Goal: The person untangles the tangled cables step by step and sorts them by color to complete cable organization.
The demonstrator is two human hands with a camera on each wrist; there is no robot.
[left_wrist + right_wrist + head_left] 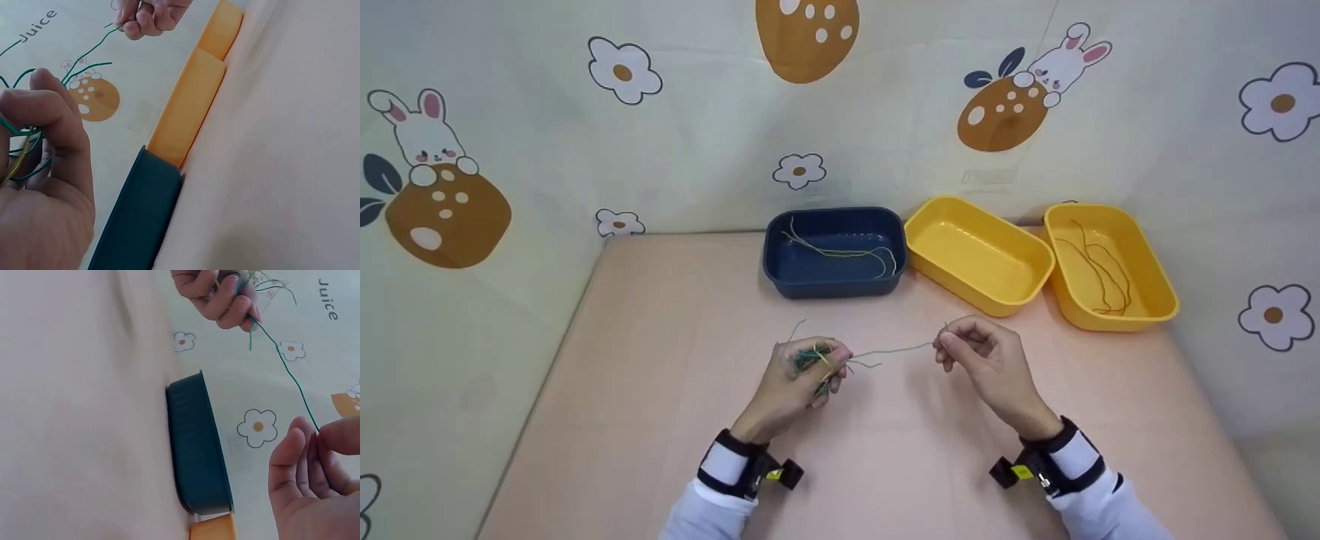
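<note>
Worktop (622,405): three bins (975,259) are ranged along the far edge.
Left grip (795,379): bunched green-and-yellow strands (810,358) are clasped.
Right grip (988,358): one green strand (896,350) is pinched.

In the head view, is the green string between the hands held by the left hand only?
No, the right hand also pinches the green string, which stretches across from the left hand.

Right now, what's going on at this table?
A person's left hand grips a tangled bundle of thin green and yellow strings; the right hand pinches a thin green string that runs between the hands. Behind them, a dark blue rectangular bin holds thin yellowish strings, and the rightmost yellow rectangular bin holds thin darker strings. Another yellow bin stands between those two.
</note>
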